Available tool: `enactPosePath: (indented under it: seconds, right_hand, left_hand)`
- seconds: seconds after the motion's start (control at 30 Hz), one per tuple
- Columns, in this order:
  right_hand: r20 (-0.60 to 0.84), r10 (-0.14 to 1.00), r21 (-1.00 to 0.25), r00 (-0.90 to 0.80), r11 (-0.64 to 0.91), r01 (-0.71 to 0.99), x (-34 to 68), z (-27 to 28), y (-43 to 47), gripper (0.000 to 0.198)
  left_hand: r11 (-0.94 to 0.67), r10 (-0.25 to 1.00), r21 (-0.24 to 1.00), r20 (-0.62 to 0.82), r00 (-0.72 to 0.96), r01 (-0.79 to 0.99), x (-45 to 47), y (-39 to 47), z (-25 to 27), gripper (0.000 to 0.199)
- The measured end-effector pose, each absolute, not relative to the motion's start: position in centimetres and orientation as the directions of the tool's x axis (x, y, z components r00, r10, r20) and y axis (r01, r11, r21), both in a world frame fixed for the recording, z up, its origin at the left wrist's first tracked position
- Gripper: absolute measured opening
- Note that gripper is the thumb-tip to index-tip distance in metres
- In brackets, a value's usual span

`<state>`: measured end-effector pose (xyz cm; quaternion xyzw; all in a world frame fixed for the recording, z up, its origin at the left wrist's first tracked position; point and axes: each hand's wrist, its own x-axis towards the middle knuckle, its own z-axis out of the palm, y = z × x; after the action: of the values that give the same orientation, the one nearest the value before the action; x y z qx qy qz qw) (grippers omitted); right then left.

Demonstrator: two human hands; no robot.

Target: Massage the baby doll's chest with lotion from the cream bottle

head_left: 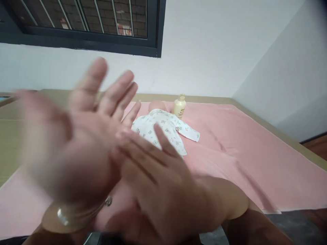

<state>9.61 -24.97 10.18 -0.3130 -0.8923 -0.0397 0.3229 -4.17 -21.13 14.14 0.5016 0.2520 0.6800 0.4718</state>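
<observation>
My left hand [87, 143] is raised close to the camera, palm showing, fingers spread and blurred. A thin bracelet [84, 216] circles its wrist. Against the outer edge of that palm lie the outstretched fingers of my right hand [158, 170], its back towards me and its thumb apart. Neither hand shows anything held. Behind them, a white long-sleeved baby shirt [163, 124] with a small print is on what looks like a doll, whose rounded head [156, 105] shows at the far end. My hands hide the lower part. Beside the head stands a pale yellow bottle [179, 106].
A pink cloth [217, 143] with a few creases covers most of the wooden table [214, 99]. A white wall [204, 51] rises behind it, with a dark-framed barred window [155, 30] at upper left.
</observation>
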Motion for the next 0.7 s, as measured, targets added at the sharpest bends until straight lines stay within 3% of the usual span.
enactPosePath:
  seconds: [0.1,0.2,0.27,0.33,0.5,0.6,0.7]
  right_hand:
    - [0.559,0.621,-0.215,-0.550,0.749,0.627,11.1,10.0,-21.3,0.048]
    - [0.359,0.792,-0.307,-0.493,0.599,0.739,11.5,7.9,-16.1,0.049]
    - [0.280,0.870,-0.289,-0.405,0.479,0.829,11.2,5.9,-12.9,0.044]
    - [0.255,0.882,-0.251,-0.396,0.455,0.854,10.8,3.9,-10.5,0.042]
    - [0.225,0.899,-0.295,-0.376,0.430,0.853,12.2,0.6,-6.1,0.051]
    - [0.222,0.942,-0.345,-0.250,0.316,0.884,14.2,-0.2,-4.2,0.054]
    - [0.180,0.979,-0.316,-0.095,0.149,0.937,14.7,-0.4,-3.8,0.064]
  left_hand:
    - [-0.349,0.934,0.858,0.353,-0.062,-0.377,-1.6,-14.8,11.9,0.070]
    - [-0.352,0.932,0.929,0.337,-0.131,-0.116,-0.9,-7.7,6.9,0.063]
    - [-0.344,0.913,0.932,0.360,-0.193,0.111,-1.1,-4.1,3.3,0.056]
    - [-0.307,0.909,0.899,0.374,-0.182,0.313,-1.3,-1.9,0.3,0.046]
    - [-0.308,0.912,0.786,0.405,-0.071,0.536,-1.4,-0.7,-3.9,0.038]
    - [-0.315,0.906,0.714,0.423,-0.028,0.625,-1.4,-0.6,-4.6,0.040]
    - [-0.304,0.907,0.700,0.419,-0.027,0.647,-1.3,-0.5,-4.8,0.041]
